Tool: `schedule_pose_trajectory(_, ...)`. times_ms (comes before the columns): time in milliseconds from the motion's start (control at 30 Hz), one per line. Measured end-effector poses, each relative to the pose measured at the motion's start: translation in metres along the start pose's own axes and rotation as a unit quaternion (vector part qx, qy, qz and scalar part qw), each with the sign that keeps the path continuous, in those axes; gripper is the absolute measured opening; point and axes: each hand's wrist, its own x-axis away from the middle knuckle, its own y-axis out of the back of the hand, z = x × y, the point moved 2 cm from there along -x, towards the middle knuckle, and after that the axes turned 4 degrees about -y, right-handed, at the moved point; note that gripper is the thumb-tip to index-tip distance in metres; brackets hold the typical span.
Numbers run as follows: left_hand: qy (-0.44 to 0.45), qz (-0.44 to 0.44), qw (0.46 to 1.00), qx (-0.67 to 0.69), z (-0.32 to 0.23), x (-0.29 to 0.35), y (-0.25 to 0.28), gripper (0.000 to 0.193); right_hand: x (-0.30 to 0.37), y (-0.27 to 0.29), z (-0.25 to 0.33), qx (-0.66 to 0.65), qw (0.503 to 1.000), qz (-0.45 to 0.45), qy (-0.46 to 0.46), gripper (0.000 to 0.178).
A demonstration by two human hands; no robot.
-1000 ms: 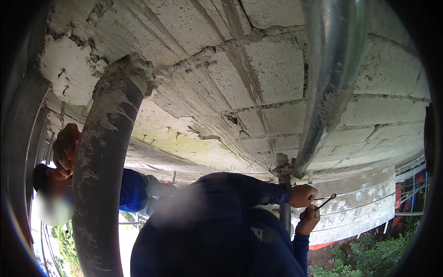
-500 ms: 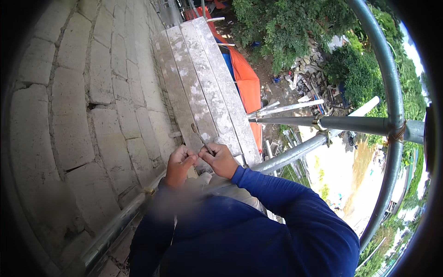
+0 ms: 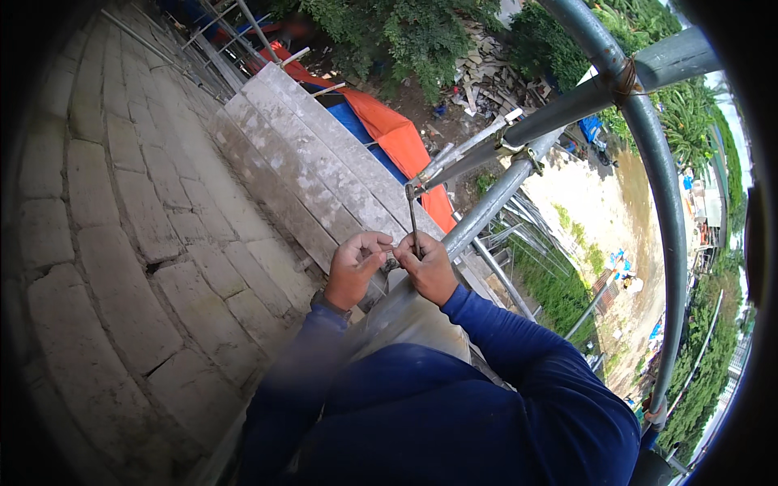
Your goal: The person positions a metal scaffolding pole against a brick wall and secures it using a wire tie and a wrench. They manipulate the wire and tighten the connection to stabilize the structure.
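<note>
My right hand (image 3: 428, 267) is closed around a slim metal hand tool with a small bent or ringed end (image 3: 412, 209). The tool points up and away, and its exact kind cannot be made out. Close beside it, my left hand (image 3: 356, 263) is curled with thumb and fingers together, its fingertips almost meeting those of the right. Something thin seems to lie between the fingertips, too small to name. A dark band (image 3: 331, 306) circles my left wrist. Both hands are above a grey scaffold pipe (image 3: 381, 312) that runs in front of my body.
On the left rises a block wall (image 3: 121, 243) with rough joints. Scaffold planks (image 3: 312, 154) stretch away ahead. Grey pipes (image 3: 596, 101) joined by couplers (image 3: 519, 150) form a railing on the right. Far below lie an orange tarp (image 3: 389, 134), rubble (image 3: 486, 73) and trees.
The view has turned, so wall and planks slant more. The metal tool has swung from pointing up-left to nearly upright. Both hands sit slightly farther right, still close together.
</note>
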Motion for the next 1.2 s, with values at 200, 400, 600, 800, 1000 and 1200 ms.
schedule_pose_trajectory(200,-0.008,-0.002,0.999,-0.041,0.0,0.004,-0.004,0.008,0.014,0.001,0.003,0.0,1.0,0.014,0.001,0.013)
schedule_pose_trajectory(400,0.009,0.007,0.994,-0.111,-0.005,0.009,-0.005,0.006,0.018,-0.003,-0.007,0.009,1.0,-0.012,0.024,0.011)
schedule_pose_trajectory(600,-0.015,-0.004,0.998,-0.065,-0.002,0.007,0.0,0.006,0.012,0.0,-0.01,-0.07,0.996,-0.042,-0.023,0.005)
schedule_pose_trajectory(800,-0.001,-0.007,0.999,-0.045,-0.004,0.003,0.003,0.008,0.011,-0.004,-0.007,-0.108,0.992,-0.018,-0.061,0.005)
schedule_pose_trajectory(1000,0.028,0.01,0.998,-0.061,-0.003,0.001,0.016,0.009,0.003,-0.005,0.005,-0.048,0.994,0.092,-0.046,0.01)
schedule_pose_trajectory(1200,0.023,0.028,0.994,-0.104,-0.012,-0.003,0.02,0.01,-0.005,-0.003,0.015,-0.027,0.985,0.132,-0.106,0.01)
